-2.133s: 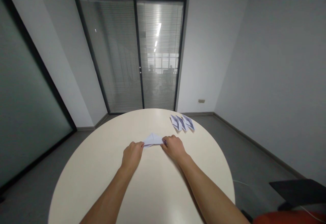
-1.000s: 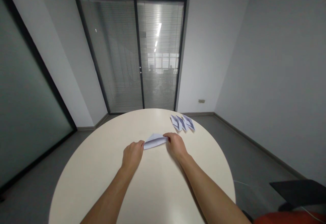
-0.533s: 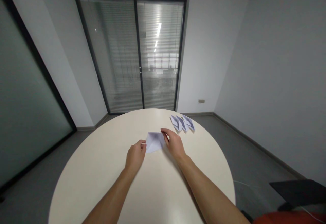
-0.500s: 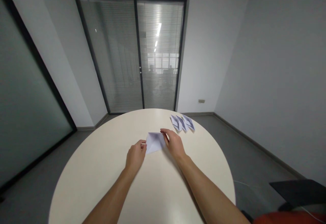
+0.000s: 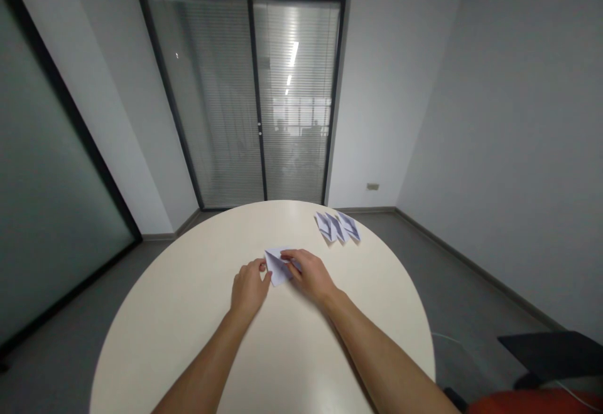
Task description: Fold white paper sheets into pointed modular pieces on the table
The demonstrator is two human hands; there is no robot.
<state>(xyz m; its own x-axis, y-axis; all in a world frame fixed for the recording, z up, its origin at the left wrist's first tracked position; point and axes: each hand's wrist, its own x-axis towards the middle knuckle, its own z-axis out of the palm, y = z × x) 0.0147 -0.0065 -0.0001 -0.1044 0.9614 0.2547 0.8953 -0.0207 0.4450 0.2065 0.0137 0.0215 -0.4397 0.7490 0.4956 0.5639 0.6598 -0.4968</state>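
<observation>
A creased piece of white paper [image 5: 277, 267] lies near the middle of the round table, with a flap partly raised. At its left edge is my left hand [image 5: 249, 287], thumb and fingers closed on the border. My right hand [image 5: 311, 274] reaches over the paper from the right, its thumb and fingers pinching a fold and hiding that side. Farther back on the right, several folded white paper pieces [image 5: 336, 227] lie side by side, apart from both hands.
The pale round table [image 5: 188, 332] has a curved far edge. Beyond it stand a glass door with blinds [image 5: 296, 150] and grey walls. A dark chair part [image 5: 556, 351] and something red [image 5: 532, 403] are at the lower right.
My right hand has moved left across the paper, bringing its right side inward. The paper shows a sharper crease now. My left hand has barely shifted at the left edge.
</observation>
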